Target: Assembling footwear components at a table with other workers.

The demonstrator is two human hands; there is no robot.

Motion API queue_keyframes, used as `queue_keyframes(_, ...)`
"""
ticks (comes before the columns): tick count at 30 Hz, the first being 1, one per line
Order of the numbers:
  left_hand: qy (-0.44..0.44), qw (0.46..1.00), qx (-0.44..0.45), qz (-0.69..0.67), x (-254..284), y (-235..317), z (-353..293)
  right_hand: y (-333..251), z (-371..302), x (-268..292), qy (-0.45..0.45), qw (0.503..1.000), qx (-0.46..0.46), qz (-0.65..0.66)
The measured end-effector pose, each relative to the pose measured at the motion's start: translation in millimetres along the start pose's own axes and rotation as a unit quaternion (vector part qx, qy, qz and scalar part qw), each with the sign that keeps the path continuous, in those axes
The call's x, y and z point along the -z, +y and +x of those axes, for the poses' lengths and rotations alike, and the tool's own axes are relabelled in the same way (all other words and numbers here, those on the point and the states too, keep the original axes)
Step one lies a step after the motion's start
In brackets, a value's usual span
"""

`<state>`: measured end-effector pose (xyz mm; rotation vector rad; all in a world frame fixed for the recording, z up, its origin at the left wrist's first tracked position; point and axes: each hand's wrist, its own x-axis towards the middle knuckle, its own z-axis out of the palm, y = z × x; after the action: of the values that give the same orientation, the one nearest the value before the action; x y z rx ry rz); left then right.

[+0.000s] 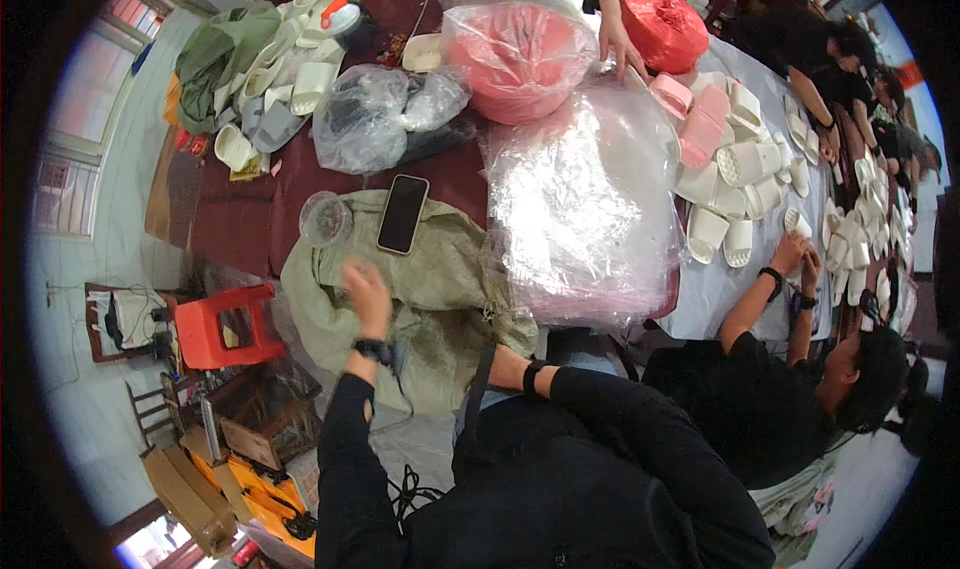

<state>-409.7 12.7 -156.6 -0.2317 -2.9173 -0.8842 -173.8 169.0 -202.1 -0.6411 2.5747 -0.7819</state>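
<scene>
Blurred by motion, my left hand (367, 297) is over a grey-green woven sack (450, 279) at the table's near edge. Whether its fingers hold anything cannot be made out. My right hand (509, 368) is low by my lap, beside the sack's lower right edge, its fingers hidden. On the sack lie a dark-screened phone (403, 214) and a round clear plastic tub (326, 219) with something small inside. To the right, a stack of shiny clear plastic bags (585, 209) covers the table.
Beyond are a pink basin (520, 64) in clear plastic, a bundled clear bag (365, 119) and heaped pale slippers (290, 64). More slippers (745, 164) lie right, near co-workers' hands (795, 254). A red stool (230, 326) stands left, cardboard (187, 494) below it.
</scene>
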Motion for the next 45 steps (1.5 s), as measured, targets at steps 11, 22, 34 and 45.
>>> queue_keyframes(11,-0.756,0.605,-0.226,0.101,-41,-54,-147,-1,-63,101,0.15,0.96,0.099,-0.213)
queue_keyframes(22,-0.204,0.85,-0.481,0.075,-34,260,-19,134,-130,183,0.092,0.924,-0.361,-0.082)
queue_keyframes(34,-0.422,0.786,-0.388,0.232,-121,252,-31,307,-328,286,0.624,0.613,-0.478,-0.076)
queue_keyframes(45,-0.425,0.815,-0.321,0.229,-127,258,-39,371,-367,324,0.504,0.668,-0.53,0.139)
